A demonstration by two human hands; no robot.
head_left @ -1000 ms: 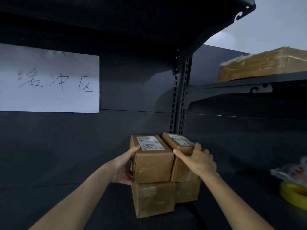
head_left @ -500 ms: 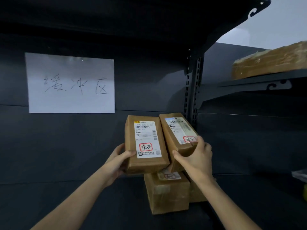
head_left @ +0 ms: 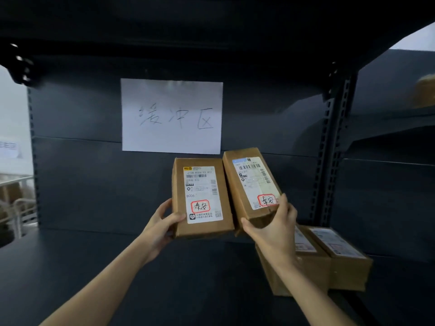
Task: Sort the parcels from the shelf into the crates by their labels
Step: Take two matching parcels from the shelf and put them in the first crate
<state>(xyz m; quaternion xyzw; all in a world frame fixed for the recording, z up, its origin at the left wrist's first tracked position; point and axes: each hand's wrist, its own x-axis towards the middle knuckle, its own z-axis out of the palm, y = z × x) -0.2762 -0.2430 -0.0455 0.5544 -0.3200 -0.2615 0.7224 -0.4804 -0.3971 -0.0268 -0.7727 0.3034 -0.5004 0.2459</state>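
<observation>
Left hand (head_left: 162,228) fingers (head_left: 176,218) pinch the left parcel (head_left: 200,184) at its lower corner. Right hand (head_left: 273,231) fingers (head_left: 283,204) curl round the lower end of the right parcel (head_left: 249,182). Both are held clear above the shelf (head_left: 117,267). Risk: end-held parcels pivot and drop. The labels (head_left: 200,206) possibly match, but legibility is poor.

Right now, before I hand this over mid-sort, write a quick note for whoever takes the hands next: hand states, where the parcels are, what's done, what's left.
Left hand grips the left parcel at its lower left corner, label facing the camera.
Right hand grips the right parcel at its lower end, tilted.
Both are held up above the shelf board; their red-framed handwritten marks look alike.
On the board at right, side by side: the inner parcel and the outer parcel.
Done: two parcels picked up.
Left: take them to the matching crate, then sort the other two. No crate is in view.
</observation>
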